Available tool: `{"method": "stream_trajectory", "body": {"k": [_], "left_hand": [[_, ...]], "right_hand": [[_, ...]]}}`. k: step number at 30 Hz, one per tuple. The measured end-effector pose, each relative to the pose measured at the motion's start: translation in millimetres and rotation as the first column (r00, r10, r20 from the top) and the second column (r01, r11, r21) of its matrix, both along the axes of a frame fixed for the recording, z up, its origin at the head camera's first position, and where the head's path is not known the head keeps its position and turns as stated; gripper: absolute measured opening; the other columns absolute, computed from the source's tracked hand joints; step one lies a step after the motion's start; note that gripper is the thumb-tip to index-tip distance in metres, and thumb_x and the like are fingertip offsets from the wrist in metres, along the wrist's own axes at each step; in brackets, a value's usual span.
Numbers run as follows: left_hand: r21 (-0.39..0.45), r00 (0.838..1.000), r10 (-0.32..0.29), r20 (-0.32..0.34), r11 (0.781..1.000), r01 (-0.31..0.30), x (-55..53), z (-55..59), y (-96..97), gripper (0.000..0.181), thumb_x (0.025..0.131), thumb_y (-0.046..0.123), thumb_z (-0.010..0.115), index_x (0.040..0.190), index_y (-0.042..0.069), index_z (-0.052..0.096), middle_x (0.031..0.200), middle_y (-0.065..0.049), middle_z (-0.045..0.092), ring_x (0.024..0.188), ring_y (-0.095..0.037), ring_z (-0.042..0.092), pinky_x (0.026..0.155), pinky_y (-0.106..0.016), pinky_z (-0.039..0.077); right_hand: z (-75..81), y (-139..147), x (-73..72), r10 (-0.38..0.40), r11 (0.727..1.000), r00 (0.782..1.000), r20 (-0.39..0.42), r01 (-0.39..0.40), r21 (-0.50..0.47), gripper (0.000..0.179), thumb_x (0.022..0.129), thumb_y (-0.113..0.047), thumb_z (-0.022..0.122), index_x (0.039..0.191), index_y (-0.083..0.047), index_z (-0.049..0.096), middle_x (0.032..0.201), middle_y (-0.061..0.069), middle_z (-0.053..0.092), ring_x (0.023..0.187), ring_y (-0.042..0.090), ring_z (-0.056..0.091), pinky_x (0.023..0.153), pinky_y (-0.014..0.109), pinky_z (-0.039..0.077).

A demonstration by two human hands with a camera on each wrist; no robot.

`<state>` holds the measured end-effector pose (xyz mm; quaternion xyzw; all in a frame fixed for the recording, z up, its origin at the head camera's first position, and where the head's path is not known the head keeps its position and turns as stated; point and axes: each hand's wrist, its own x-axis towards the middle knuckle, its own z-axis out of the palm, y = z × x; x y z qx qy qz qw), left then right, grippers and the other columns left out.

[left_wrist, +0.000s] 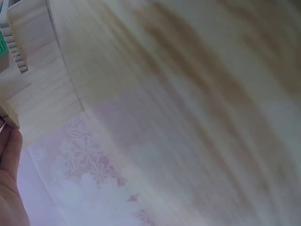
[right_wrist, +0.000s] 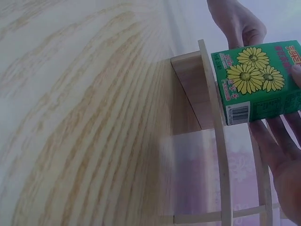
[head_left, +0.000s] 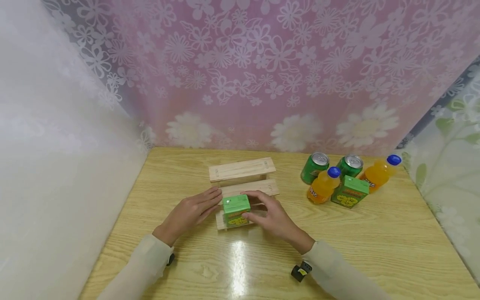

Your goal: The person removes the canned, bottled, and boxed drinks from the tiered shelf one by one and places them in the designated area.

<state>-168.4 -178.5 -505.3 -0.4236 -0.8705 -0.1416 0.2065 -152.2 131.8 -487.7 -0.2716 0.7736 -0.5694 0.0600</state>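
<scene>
A green drink carton [head_left: 237,211] with yellow flowers on its front stands upright at the lowest step of a small three-step wooden rack [head_left: 241,170]. My right hand [head_left: 275,218] holds the carton from its right side, thumb on the front face and fingers behind. In the right wrist view, the carton [right_wrist: 256,80] has its base right at the front board. Against the rack's left end lies my left hand [head_left: 193,210], fingers extended and fingertips at the middle board. The left wrist view catches only part of the left hand [left_wrist: 9,174] beside a board's end.
To the right on the wooden table [head_left: 375,250] stand two green cans [head_left: 314,168], two orange drink bottles with blue caps [head_left: 323,187] and another green carton [head_left: 349,192]. A pink floral curtain [head_left: 240,75] borders the table's back, and a pale wall [head_left: 67,146] its left side.
</scene>
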Motion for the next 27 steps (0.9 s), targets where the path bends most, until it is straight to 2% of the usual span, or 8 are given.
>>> {"method": "stream_trajectory", "body": {"k": [7,14,21,27], "left_hand": [[0.01,0.999,0.017,0.038,1.0,-0.018,0.4,2.4,0.2,0.048,0.097,0.012,0.082,0.144,0.007,0.072,0.152,-0.009,0.068,0.14,-0.025,0.066,0.106,-0.037,0.062],[0.03,1.0,0.005,0.023,1.0,-0.006,-0.4,1.3,2.1,0.045,0.096,0.011,0.084,0.14,0.005,0.074,0.148,-0.011,0.07,0.138,-0.027,0.068,0.107,-0.038,0.062],[0.057,1.0,-0.008,0.021,0.998,0.007,-1.3,0.7,3.0,0.046,0.095,0.012,0.084,0.139,0.004,0.074,0.146,-0.013,0.071,0.136,-0.028,0.069,0.105,-0.038,0.063],[0.066,1.0,-0.013,0.014,0.998,0.012,-2.5,-1.1,2.7,0.046,0.095,0.012,0.085,0.139,0.003,0.074,0.145,-0.013,0.072,0.135,-0.028,0.07,0.104,-0.039,0.063]], "right_hand": [[10.2,7.5,1.6,-0.054,0.998,0.998,-0.015,0.054,0.025,0.053,0.101,-0.014,0.081,0.15,-0.015,0.06,0.133,0.013,0.071,0.119,0.036,0.073,0.099,0.039,0.066],[20.9,23.3,1.2,-0.106,0.994,0.993,-0.055,0.107,0.033,0.054,0.1,-0.011,0.081,0.15,-0.014,0.061,0.134,0.011,0.07,0.123,0.034,0.069,0.1,0.044,0.066],[30.3,44.0,2.1,-0.155,0.987,0.983,-0.101,0.159,0.03,0.057,0.099,-0.004,0.08,0.151,-0.006,0.059,0.139,0.012,0.068,0.127,0.008,0.064,0.099,0.028,0.064],[37.3,63.8,2.2,-0.198,0.979,0.97,-0.143,0.204,0.028,0.055,0.098,0.001,0.079,0.149,-0.006,0.06,0.138,0.013,0.068,0.126,-0.002,0.061,0.099,0.022,0.062]]}}
